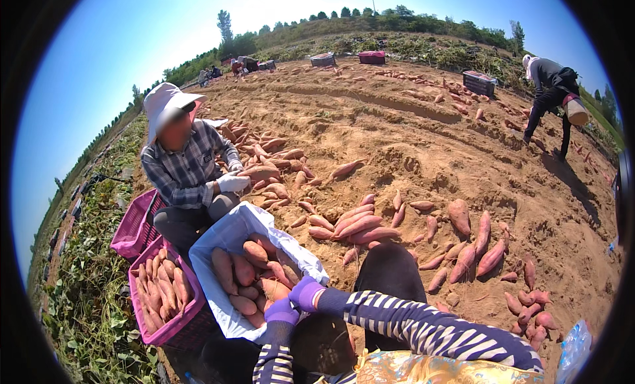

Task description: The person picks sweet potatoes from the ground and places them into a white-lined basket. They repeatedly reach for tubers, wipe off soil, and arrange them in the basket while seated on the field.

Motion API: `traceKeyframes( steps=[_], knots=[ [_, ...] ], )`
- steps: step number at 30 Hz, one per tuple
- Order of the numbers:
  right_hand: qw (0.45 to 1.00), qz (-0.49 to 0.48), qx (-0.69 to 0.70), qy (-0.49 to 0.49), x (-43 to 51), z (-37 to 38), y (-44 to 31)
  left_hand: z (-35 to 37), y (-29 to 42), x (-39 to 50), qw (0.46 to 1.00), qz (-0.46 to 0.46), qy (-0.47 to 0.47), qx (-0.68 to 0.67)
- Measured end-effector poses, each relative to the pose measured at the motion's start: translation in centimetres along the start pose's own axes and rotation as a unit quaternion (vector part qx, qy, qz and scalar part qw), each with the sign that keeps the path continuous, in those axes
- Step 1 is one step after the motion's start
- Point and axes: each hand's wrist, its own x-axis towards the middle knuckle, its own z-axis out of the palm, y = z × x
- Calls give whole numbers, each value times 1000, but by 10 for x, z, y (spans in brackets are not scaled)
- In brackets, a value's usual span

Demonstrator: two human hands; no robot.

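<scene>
A crate with a pale blue plastic liner [211, 289] stands before me, holding several large sweet potatoes [243, 270]. Both my hands wear purple gloves and meet at its near right edge. My left hand [282, 310] is over the near side, close to a sweet potato [274, 288] in the crate. Just beyond it, my right hand [305, 292] is at the liner's right corner, fingers curled. The fingers of both hands are partly hidden, so I cannot tell whether they grip the liner or a sweet potato.
A pink-lined crate [201, 304] of smaller sweet potatoes stands left, near another pink crate [121, 237]. A seated co-worker [186, 160] in white gloves handles sweet potatoes. Sweet potatoes [364, 225] lie on the soil ahead; another person [550, 94] bends at far right. Vines [94, 294] edge the left.
</scene>
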Motion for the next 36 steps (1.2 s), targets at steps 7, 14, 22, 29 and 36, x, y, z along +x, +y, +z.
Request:
traceKeyframes(
  steps=[7,14,22,29,36],
  knots=[
    [999,-26,-23,23,6,12,0,11,-11,3,1000,-13,4,-2],
    [999,-29,0,41,5,4,0,6,-7,5,999,-21,26,1],
    [989,3,62,138,3,15,-3,19,-20,12,999,-8,20,-37],
    [993,-23,45,111,8,19,-1,11,-10,11,1000,-15,-14,-19],
    [987,23,107,118,20,29,0,17,-18,14,1000,-13,-6,-17]
  ],
)
